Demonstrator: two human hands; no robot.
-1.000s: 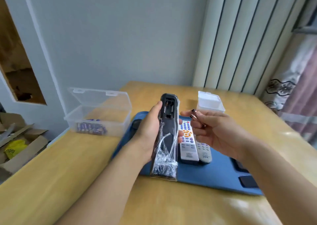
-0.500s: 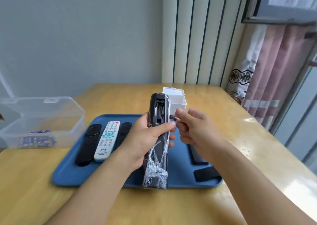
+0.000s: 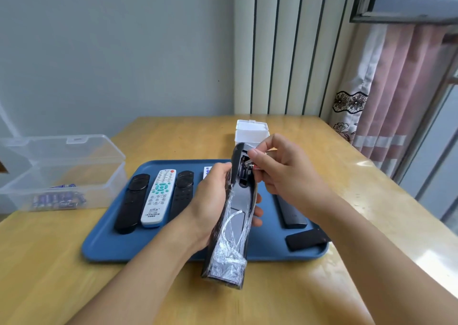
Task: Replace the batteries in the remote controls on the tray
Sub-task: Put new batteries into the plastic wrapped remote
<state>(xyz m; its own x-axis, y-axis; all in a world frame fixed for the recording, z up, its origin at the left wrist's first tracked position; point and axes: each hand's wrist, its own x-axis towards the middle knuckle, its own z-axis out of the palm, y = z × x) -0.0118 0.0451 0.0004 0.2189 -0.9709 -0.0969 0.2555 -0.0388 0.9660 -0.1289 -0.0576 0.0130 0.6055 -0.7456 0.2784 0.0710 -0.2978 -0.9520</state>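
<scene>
Head view: left hand (image 3: 210, 205) is gripping the wrapped remote (image 3: 235, 215) above the tray's (image 3: 104, 248) near edge while right hand (image 3: 280, 168) is pinching a battery (image 3: 255, 167) at its open compartment, likely needing seating next.

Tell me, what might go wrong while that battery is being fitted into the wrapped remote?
The right hand pinches the battery at the open compartment; if turned the wrong way, it may not seat. The left hand holds the plastic-wrapped black remote upright above the blue tray, so the slick wrap could let it slip. The loose battery cover near the tray's edge could get knocked off.
</scene>
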